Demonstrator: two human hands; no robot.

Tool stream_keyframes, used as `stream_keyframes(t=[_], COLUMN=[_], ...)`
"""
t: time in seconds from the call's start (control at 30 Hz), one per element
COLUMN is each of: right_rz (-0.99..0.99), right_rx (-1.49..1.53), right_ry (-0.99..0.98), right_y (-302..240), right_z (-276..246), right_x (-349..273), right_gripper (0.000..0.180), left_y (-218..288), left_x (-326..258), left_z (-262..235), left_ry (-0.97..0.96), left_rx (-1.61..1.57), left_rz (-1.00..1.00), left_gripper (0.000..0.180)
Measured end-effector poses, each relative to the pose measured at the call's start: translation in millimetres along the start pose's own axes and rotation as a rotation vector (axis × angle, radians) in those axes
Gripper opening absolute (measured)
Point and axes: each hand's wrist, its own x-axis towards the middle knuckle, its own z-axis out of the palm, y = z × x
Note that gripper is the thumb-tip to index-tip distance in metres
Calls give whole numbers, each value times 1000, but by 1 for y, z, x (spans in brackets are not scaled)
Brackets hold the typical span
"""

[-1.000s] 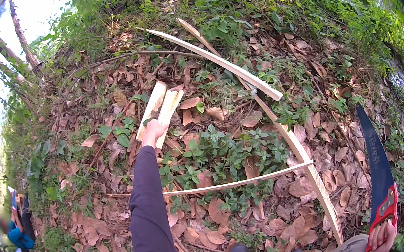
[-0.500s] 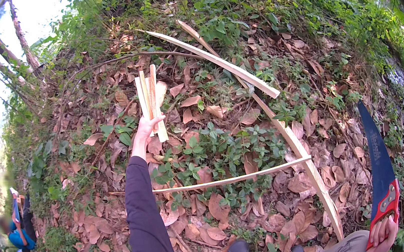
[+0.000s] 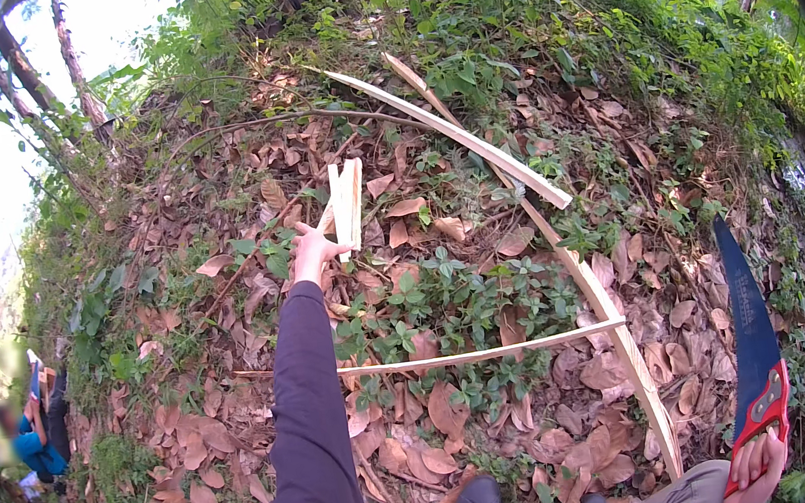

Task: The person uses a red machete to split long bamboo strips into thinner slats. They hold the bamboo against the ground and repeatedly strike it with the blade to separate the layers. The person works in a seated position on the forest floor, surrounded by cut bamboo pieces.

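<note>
My left hand (image 3: pixel 310 255) reaches out low over the leaf litter, its fingers spread and its thumb next to a small bundle of short split wood sticks (image 3: pixel 348 208). The bundle lies on the ground, and the hand covers the near end of one stick, so contact there is hard to make out. At the lower right my right hand (image 3: pixel 756 461) is closed around the red handle of a hand saw (image 3: pixel 754 329). The saw's dark blade points up and away from me.
Long split wood strips lie ahead: one pale strip (image 3: pixel 469 141), another running toward my feet (image 3: pixel 601 295), and a thin one across (image 3: pixel 475 354). A thin bent branch (image 3: pixel 295 116) arches beyond the bundle. Leafy plants (image 3: pixel 458 295) grow between. Another person (image 3: pixel 35 447) is at far left.
My left hand has loosened from the stick bundle, which now rests on the ground with its sticks lower and closer together. The view has shifted slightly; the saw stays in my right hand.
</note>
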Motion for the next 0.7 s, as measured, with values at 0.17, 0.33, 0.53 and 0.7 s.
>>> stream_keyframes(t=[0.17,0.33,0.53,0.7], right_rz=[56,99,23,49], right_rx=[53,-15,8,-104], right_ry=[-43,-71,-8,-166], right_y=[1,2,26,34], right_z=[-12,11,-11,27], right_x=[-4,-10,-3,-6], right_gripper=[18,34,26,31], left_y=[-35,-152,-252,-295], left_x=[-126,-294,-417,-495], left_z=[48,93,150,181], left_ry=[-31,-127,-638,-142], left_rx=[-358,-247,-741,-284], left_rz=[340,510,-173,362], left_gripper=[50,107,63,73])
